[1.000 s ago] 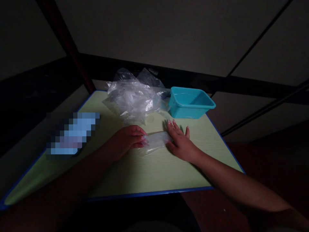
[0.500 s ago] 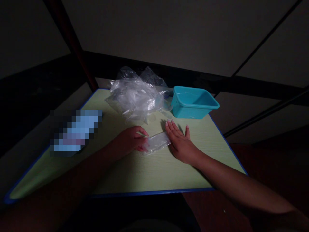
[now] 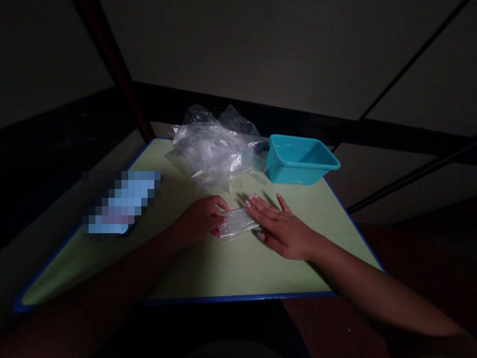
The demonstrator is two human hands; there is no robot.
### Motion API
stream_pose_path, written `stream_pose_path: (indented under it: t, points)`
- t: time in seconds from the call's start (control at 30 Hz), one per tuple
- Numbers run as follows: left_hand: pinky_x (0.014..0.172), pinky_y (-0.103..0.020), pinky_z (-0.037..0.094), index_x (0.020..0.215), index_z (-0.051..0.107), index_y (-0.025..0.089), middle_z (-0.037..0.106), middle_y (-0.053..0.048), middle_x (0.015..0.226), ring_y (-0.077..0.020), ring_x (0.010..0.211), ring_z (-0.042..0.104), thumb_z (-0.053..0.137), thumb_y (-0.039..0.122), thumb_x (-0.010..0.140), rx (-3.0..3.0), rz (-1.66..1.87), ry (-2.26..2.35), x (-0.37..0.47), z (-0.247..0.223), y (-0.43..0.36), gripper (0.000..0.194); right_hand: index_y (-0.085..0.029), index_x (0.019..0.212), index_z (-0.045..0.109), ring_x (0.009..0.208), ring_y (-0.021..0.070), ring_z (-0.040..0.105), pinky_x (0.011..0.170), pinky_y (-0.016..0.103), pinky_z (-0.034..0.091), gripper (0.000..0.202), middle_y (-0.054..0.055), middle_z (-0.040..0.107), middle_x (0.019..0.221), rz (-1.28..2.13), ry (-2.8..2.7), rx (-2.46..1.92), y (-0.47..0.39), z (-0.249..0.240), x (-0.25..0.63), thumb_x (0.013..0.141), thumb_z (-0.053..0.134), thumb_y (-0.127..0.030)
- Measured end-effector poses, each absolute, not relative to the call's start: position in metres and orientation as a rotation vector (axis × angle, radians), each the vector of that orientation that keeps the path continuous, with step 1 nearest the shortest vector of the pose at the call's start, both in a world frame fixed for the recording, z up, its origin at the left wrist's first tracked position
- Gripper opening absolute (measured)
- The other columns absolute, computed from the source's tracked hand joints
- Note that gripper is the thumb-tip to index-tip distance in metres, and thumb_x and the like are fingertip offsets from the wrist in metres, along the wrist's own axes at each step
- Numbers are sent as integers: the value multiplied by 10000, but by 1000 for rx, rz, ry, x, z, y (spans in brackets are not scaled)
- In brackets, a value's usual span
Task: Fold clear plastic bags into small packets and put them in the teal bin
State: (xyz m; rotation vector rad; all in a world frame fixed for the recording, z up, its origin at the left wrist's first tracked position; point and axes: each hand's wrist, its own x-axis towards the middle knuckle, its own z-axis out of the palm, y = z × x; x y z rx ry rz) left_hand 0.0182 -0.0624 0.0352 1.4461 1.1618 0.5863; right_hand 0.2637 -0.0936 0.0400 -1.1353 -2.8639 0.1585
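A flat, clear plastic bag (image 3: 238,223) lies on the table between my hands. Its left end is pinched in the fingers of my left hand (image 3: 204,217). My right hand (image 3: 281,226) is palm down over its right end, fingers stretched out and thumb apart, with the fingertips resting on the plastic. That right end is partly hidden under the fingers. Just beyond the hands sits a crumpled heap of clear plastic bags (image 3: 216,149).
A turquoise plastic tub (image 3: 298,173) stands at the table's back right, beside the heap. On the left lies a blurred-out, bluish flat object (image 3: 124,201). The pale green table (image 3: 238,273) has a blue edge, and a wall rises behind it.
My right hand has shifted slightly left and toward me along the bag, and its fingers now point more to the left. My left hand keeps its pinch, nearly still.
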Motion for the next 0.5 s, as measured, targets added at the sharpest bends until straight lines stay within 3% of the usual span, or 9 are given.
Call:
stream_pose_path:
  t: [0.2,0.5]
  points:
    - [411,-228,453,924,527,184,616,47,552,-162,419,610,576,243,708,1551,546,1151,17,31,-66,230,-193,1538,-26,1454,246,166,1147,566,-17,691,122,141,1577,166,-2898,-1183,-98,37,262,989,365,-346]
    - [435,-210,388,953,557,188,633,55,580,-127,426,552,555,237,756,1759,503,1223,15,36,-71,204,-228,1528,-83,1433,253,232,1161,548,43,719,104,182,1570,128,-2895,-1201,-98,32,265,992,375,-370]
